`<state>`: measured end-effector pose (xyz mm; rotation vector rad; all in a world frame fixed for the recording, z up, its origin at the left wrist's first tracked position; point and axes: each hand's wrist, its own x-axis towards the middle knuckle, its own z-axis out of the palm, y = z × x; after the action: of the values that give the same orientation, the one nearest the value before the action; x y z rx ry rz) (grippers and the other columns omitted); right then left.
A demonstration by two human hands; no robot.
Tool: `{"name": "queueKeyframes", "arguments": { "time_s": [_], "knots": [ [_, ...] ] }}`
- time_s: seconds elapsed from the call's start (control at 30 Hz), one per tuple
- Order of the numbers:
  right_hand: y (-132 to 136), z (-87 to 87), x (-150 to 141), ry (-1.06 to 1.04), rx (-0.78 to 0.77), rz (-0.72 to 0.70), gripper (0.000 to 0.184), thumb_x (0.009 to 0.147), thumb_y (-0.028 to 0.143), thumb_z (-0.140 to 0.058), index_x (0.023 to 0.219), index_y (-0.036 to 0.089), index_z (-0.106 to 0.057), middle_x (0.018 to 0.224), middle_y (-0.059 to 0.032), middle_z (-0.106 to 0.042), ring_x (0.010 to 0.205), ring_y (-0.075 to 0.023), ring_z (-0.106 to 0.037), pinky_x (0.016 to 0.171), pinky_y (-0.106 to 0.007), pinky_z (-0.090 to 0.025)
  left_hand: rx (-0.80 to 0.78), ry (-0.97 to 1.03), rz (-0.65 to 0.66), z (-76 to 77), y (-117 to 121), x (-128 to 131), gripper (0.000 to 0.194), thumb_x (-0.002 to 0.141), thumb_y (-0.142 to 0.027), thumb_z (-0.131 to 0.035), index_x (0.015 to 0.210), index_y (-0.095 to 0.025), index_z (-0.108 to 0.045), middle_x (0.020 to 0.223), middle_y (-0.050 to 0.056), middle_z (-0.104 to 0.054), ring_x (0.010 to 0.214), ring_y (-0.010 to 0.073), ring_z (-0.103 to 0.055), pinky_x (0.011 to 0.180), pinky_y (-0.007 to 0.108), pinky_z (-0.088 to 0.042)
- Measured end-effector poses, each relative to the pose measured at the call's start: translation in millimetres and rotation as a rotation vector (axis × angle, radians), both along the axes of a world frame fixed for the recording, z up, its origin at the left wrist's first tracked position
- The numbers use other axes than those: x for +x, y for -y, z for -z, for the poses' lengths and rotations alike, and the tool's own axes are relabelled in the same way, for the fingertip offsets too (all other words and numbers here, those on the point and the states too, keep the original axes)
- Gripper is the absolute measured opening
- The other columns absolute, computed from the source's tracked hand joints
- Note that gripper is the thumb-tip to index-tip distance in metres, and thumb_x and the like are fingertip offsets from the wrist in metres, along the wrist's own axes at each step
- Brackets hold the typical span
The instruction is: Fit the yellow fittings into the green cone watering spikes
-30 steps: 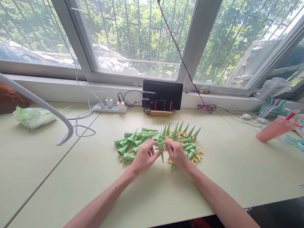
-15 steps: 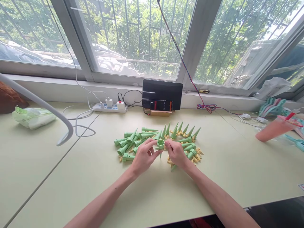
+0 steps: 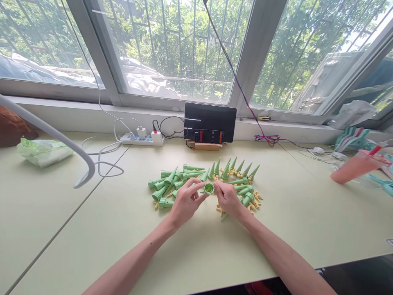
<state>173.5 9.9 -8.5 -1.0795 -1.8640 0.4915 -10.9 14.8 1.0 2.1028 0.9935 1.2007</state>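
Observation:
My left hand (image 3: 188, 201) pinches a green plastic watering spike (image 3: 209, 188) between thumb and fingers. Its round open end faces me, with something yellowish inside, and its tapered body is mostly hidden behind the rim. Against the right side of that rim, my right hand (image 3: 226, 197) is closed in a pinch on a small yellow valve, largely covered by the fingers. Left of the hands lies a heap of green spikes (image 3: 166, 184). Behind and to the right, several spikes with yellow valves stand point up (image 3: 226, 171). Loose yellow valves (image 3: 255, 203) lie beside my right hand.
A phone showing a timer (image 3: 208, 136) leans on a dark tablet (image 3: 210, 116) at the back. Further left are a power strip (image 3: 143, 139), a white curved arm (image 3: 61, 141) and a plastic bag (image 3: 44, 152). A pink drink cup (image 3: 353, 167) tilts at the right.
The held spike has tipped so its open end turns toward me and its point has gone out of sight. Both hands have stayed almost in place.

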Motion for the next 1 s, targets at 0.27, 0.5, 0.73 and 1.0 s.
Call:
{"name": "queueKeyframes", "arguments": {
  "time_s": [0.27,0.5,0.73,1.0],
  "knots": [
    [1.1,-1.7,-1.4,-0.003,-0.001,0.006,0.040,0.103,0.038,-0.032,0.067,0.021,-0.037,0.058,0.0036,-0.038,0.050,-0.0104,-0.033,0.050,-0.026,-0.028,0.051,-0.021,-0.019,-1.5,2.2,1.1,0.020,0.090,-0.025,-0.059,0.106,-0.025,-0.071,0.098,0.003,-0.060,0.048,0.0027,-0.043,0.049,0.019,-0.043],
    [0.3,0.9,-1.4,-0.017,-0.006,0.017,0.040,0.103,0.037,-0.033,0.067,0.021,-0.039,0.059,0.0026,-0.041,0.051,-0.0108,-0.035,0.052,-0.026,-0.030,-0.022,0.006,-0.012,-3.8,2.6,2.4,0.018,0.089,-0.029,-0.061,0.104,-0.024,-0.071,0.090,0.003,-0.064,0.051,0.0062,-0.045,0.049,0.020,-0.044],
    [0.1,1.6,-1.9,-0.037,-0.043,0.018,0.041,0.102,0.039,-0.033,0.067,0.020,-0.041,0.060,0.0020,-0.044,0.052,-0.0110,-0.039,0.053,-0.026,-0.032,-0.030,0.018,-0.017,-3.7,2.9,2.7,0.017,0.087,-0.027,-0.063,0.102,-0.023,-0.070,0.090,0.003,-0.064,0.052,0.0062,-0.046,0.050,0.020,-0.044],
    [0.3,3.5,-3.2,-0.052,-0.049,0.023,0.044,0.102,0.041,-0.034,0.064,0.020,-0.042,0.058,0.0022,-0.043,0.051,-0.0109,-0.038,0.052,-0.025,-0.032,-0.399,0.131,0.059,-13.4,5.5,4.1,0.023,0.085,-0.036,-0.062,0.100,-0.019,-0.067,0.057,-0.004,-0.055,0.043,0.0090,-0.051,0.042,0.020,-0.045]
  ]
}}
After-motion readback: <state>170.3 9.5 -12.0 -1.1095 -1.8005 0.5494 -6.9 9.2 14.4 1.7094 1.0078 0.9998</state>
